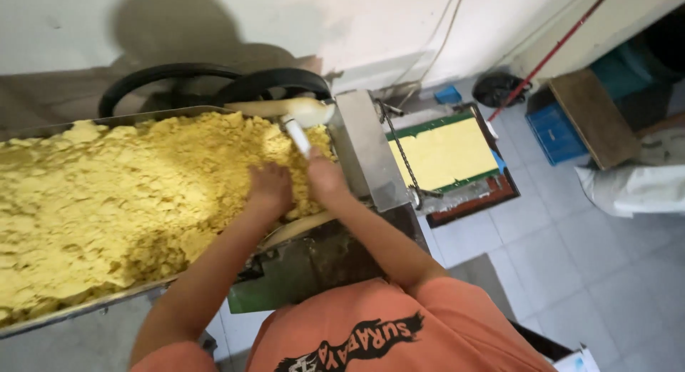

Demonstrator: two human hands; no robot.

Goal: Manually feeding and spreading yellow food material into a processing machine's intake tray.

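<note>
Both forearms reach up from the bottom centre of the frame, bare below the orange short-sleeved shirt [399,329], and converge at mid-frame.

Left hand [270,188]: palm down, fingers spread loosely and pressed into the heap of crumbly yellow dough [121,193]. Fingertips are partly sunk in the crumbs, so it lies flat on the mass, nothing gripped.

Right hand [325,178]: just beside the left, at the right edge of the heap. It is wrapped round the lower end of a white rod-like handle [297,135] that slants up and left from the fist. Fingers appear curled about it; the underside of the grip is hidden.

The yellow dough fills the long shallow metal trough [64,318], which takes the whole left half of the frame. Both hands sit at its right end, the bulk of the heap lying to their left.

Above the hands, a pale cream roller [303,109] lies across the top of the trough end. Behind it, two black wheels [214,83] stand against the wall.

Right of the hands, a grey metal plate [367,147] slopes down. Beyond it, centre right, a flat sheet of yellow dough [446,152] lies on a green-edged tray, with a thin chain [403,158] hanging along its left side.

Pale tiled floor [571,265] fills lower right; blue plastic crate [555,133] and brown wooden board [592,115] upper right
</note>
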